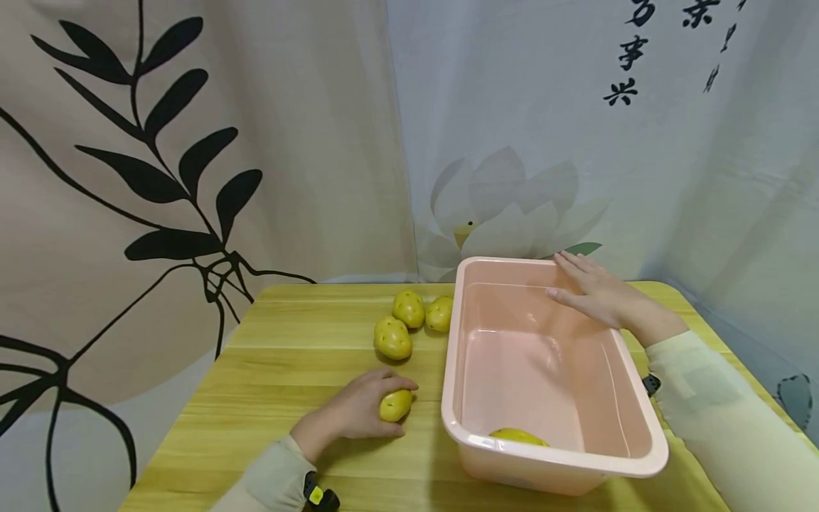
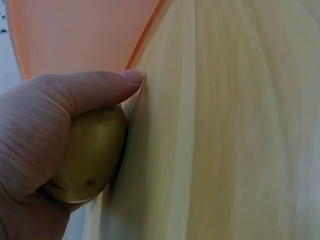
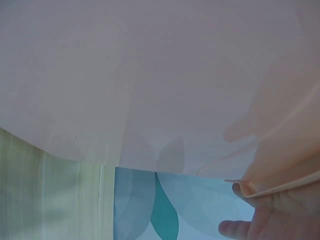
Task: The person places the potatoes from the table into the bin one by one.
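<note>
Left hand (image 1: 358,409): grip curled round one potato (image 1: 395,406), yellow, oval, smooth with dark pits, left of the tub (image 1: 525,384). Tub: pink, glossy, rounded-rectangular. Right hand (image 1: 601,290): grip wide, fingers extended over tub's far right corner. Three similar potatoes (image 1: 393,338) lie farther back; another potato (image 1: 517,436) inside tub, near end. Table (image 1: 281,355): yellowish wood grain. Behind: pale cloth (image 1: 320,142), black leaf print (image 1: 150,178).
</note>
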The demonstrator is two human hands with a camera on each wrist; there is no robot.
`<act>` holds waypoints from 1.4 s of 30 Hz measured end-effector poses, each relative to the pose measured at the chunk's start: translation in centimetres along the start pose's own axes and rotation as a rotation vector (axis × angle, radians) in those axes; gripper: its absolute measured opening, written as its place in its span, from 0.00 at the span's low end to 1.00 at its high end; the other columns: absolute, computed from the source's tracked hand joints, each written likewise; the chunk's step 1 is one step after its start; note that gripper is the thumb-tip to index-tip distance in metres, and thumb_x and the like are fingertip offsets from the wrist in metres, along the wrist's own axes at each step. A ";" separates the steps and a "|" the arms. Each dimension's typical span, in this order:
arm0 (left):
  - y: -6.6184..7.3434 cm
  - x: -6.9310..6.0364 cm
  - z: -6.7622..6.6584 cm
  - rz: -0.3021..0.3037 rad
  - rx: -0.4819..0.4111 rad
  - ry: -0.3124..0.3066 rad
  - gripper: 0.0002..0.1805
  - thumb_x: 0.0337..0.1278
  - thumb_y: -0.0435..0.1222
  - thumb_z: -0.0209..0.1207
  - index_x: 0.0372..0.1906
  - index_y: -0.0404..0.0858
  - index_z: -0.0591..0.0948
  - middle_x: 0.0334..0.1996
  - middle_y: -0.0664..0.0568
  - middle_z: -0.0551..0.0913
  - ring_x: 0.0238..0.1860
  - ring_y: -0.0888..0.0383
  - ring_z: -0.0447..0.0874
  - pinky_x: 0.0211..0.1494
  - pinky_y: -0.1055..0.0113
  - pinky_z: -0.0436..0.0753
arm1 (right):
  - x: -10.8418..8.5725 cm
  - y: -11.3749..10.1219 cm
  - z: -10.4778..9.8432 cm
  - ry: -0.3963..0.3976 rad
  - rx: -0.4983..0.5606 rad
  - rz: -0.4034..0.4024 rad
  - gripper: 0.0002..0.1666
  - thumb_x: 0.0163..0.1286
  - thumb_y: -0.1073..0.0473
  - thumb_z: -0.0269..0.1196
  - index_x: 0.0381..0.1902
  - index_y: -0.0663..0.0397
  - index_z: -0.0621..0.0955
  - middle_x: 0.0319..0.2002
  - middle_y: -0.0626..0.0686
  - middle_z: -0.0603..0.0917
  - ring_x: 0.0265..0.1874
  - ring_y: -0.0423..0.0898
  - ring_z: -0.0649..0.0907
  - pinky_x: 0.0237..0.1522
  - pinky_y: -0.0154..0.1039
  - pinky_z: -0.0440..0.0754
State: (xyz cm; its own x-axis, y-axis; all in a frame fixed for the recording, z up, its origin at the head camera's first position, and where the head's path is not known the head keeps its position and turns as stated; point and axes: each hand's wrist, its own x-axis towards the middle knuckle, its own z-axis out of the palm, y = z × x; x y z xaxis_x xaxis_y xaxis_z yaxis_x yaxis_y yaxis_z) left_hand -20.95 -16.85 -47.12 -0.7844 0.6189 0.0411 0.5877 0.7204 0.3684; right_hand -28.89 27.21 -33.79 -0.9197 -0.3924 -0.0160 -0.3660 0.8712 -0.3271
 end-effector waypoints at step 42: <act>0.8 1.4 1.3 0.083 -0.405 0.269 0.35 0.34 0.36 0.72 0.57 0.50 0.78 0.50 0.65 0.79 0.45 0.63 0.78 0.48 0.64 0.78 | 0.1 0.1 0.0 -0.010 0.016 0.012 0.50 0.71 0.31 0.47 0.77 0.50 0.43 0.76 0.62 0.42 0.72 0.65 0.41 0.66 0.69 0.43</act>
State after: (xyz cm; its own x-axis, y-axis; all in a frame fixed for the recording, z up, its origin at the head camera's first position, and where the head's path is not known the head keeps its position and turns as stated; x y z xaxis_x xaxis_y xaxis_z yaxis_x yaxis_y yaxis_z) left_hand -21.31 -15.05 -47.98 -0.7932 0.5278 0.3039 0.5675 0.4596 0.6831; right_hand -29.06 27.24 -33.78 -0.9224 -0.3852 -0.0294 -0.3529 0.8710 -0.3417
